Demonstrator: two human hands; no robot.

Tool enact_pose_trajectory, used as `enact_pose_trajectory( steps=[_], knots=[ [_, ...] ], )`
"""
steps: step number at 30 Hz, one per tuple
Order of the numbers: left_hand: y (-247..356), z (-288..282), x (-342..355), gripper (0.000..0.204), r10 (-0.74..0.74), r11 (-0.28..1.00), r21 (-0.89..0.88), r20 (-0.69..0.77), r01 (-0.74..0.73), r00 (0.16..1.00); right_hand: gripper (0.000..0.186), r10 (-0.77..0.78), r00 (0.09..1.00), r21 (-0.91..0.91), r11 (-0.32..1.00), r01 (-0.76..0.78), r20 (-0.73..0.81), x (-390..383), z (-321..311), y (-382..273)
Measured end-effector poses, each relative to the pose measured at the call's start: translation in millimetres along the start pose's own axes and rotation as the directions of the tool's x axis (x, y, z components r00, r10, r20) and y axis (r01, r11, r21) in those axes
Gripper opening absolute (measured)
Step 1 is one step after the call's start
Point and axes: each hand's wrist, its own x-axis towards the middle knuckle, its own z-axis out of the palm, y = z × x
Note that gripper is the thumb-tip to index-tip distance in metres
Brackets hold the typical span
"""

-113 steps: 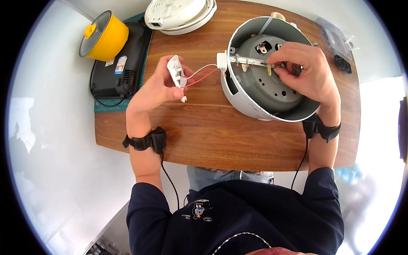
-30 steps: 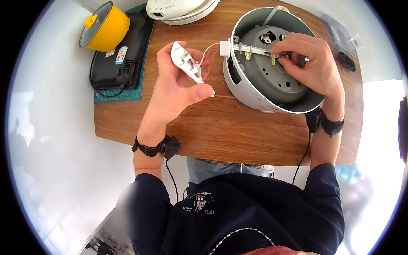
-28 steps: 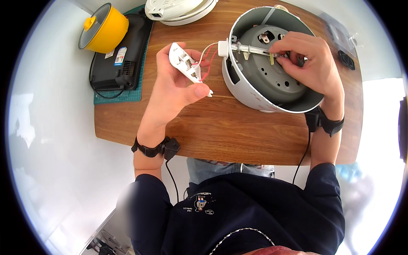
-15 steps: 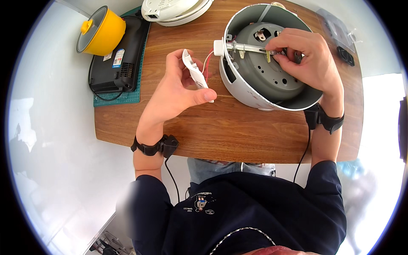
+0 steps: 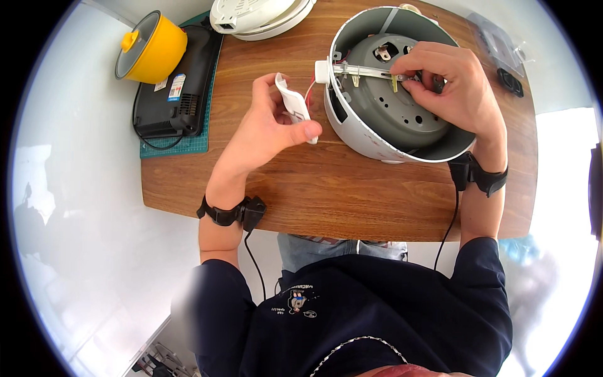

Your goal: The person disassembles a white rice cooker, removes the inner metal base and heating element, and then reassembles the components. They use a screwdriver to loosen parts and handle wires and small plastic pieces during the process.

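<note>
In my left hand (image 5: 264, 135) is a curved white plastic panel (image 5: 294, 103), pinched between thumb and fingers. Red and white wires (image 5: 309, 92) run beside it toward a round white appliance housing (image 5: 361, 138), whose open side faces up. A grey metal dome (image 5: 389, 116) with several holes sits within the housing. Across the dome lies a pale lever arm (image 5: 364, 71), with a white block (image 5: 321, 71) at its outer end by the rim. My right hand (image 5: 458, 88) reaches over the housing and pinches the lever's inner end, next to a small yellowish piece (image 5: 394, 83).
A white appliance part (image 5: 260, 16) lies at the back. At the far left, a yellow pot (image 5: 157, 50) with a lid rests on a black device (image 5: 164, 113), above a green cutting mat (image 5: 198, 143). A clear plastic case (image 5: 495, 43) and a small black object (image 5: 510, 82) lie right.
My left hand has shifted slightly to the right and turned the white panel, so more of its broad face shows. My right hand keeps its hold on the lever with hardly any movement.
</note>
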Motion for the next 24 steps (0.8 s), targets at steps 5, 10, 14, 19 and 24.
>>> enact_pose_trajectory(
  steps=[5,10,14,19,24],
  knots=[
    [-3,7,2,0.113,0.059,0.974,-0.214,-0.062,-0.071,0.996,0.024,-0.007,1.000,0.006,1.000,0.007,-0.016,0,1,0],
    [8,8,-1,0.122,0.008,0.945,-0.324,0.124,0.033,0.992,0.023,-0.002,1.000,-0.004,1.000,0.002,-0.021,-2,1,2],
    [15,9,-5,0.130,0.075,0.967,-0.254,0.195,-0.024,0.978,0.022,-0.010,1.000,-0.007,1.000,0.010,-0.019,-1,0,1],
    [10,19,-8,0.133,0.202,0.978,0.039,0.093,-0.207,0.975,0.022,-0.005,1.000,0.003,1.000,0.005,-0.016,-1,1,1],
    [7,26,-4,0.131,0.303,0.918,0.250,0.060,-0.308,0.951,0.022,-0.011,1.000,0.002,1.000,0.011,-0.013,-1,0,1]
  ],
)
